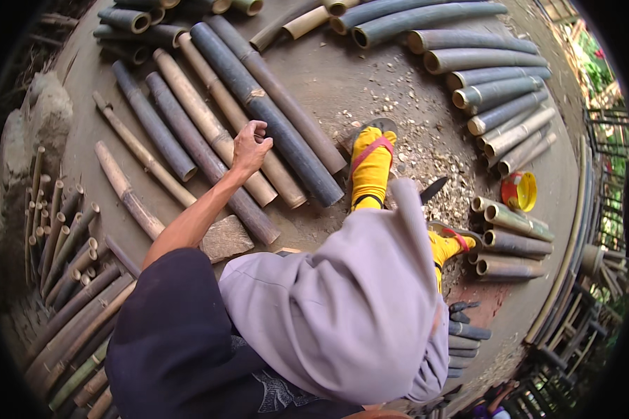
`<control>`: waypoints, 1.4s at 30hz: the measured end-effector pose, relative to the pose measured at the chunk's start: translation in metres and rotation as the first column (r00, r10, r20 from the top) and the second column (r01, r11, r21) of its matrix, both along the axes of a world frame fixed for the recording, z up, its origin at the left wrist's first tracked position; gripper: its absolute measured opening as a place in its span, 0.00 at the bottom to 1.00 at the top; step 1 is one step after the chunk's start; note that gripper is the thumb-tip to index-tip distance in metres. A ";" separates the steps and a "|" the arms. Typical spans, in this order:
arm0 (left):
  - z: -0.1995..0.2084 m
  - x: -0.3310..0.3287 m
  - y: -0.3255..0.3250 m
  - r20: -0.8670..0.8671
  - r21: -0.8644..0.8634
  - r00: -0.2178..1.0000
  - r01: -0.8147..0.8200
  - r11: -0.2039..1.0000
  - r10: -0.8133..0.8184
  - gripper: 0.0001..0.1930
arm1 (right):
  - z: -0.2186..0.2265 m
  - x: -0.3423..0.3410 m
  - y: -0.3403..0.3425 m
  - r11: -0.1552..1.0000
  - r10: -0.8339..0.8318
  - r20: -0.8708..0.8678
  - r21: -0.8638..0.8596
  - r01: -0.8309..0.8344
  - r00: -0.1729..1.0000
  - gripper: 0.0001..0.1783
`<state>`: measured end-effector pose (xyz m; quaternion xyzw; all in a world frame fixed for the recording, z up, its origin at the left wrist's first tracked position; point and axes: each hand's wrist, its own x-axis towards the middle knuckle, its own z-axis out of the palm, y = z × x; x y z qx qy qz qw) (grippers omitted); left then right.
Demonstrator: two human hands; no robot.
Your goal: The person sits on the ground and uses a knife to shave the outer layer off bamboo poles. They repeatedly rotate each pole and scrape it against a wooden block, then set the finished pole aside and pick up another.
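Note:
My left hand (pixel 251 149) reaches out over a row of bamboo lengths, its fingers loosely bent and a little apart, with nothing seen in them. Beside its fingertips lies a thick black bamboo tube (pixel 265 112); whether they touch I cannot tell. Under the wrist are a pale bamboo tube (pixel 213 129) and a dark brown one (pixel 206 157). My right hand is out of sight. A dark pointed blade (pixel 433 190) sticks out past my cloth-covered knee (pixel 349 279); its handle is hidden.
My feet in yellow socks (pixel 370 167) and sandals rest amid pale chips (pixel 426 119). Cut bamboo (pixel 482 59) curves along the far right, near a red and yellow tin (pixel 518 191). A wood block (pixel 226 239) lies by my left knee; bundled bamboo (pixel 63 237) stands at left.

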<state>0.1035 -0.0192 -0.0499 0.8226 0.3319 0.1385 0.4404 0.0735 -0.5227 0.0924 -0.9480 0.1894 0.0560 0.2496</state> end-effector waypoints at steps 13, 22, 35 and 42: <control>-0.018 0.094 -0.019 -0.310 -0.216 0.748 -0.657 0.722 0.587 0.42 | -0.071 0.011 0.145 0.796 0.292 -0.166 0.588 -0.143 0.942 0.14; 0.024 0.058 -0.041 0.362 -0.786 0.610 -0.206 0.583 0.705 0.30 | -0.033 0.011 0.146 0.785 0.295 -0.102 0.593 -0.180 0.950 0.13; 0.164 0.146 -0.006 0.693 -0.715 0.480 0.364 0.597 0.538 0.15 | 0.162 0.064 0.256 0.663 0.677 0.190 0.262 -0.701 0.711 0.13; 0.194 0.159 -0.074 0.862 -0.439 0.397 0.270 0.857 0.317 0.13 | 0.226 0.070 0.307 0.562 0.826 0.026 0.029 -0.827 0.562 0.12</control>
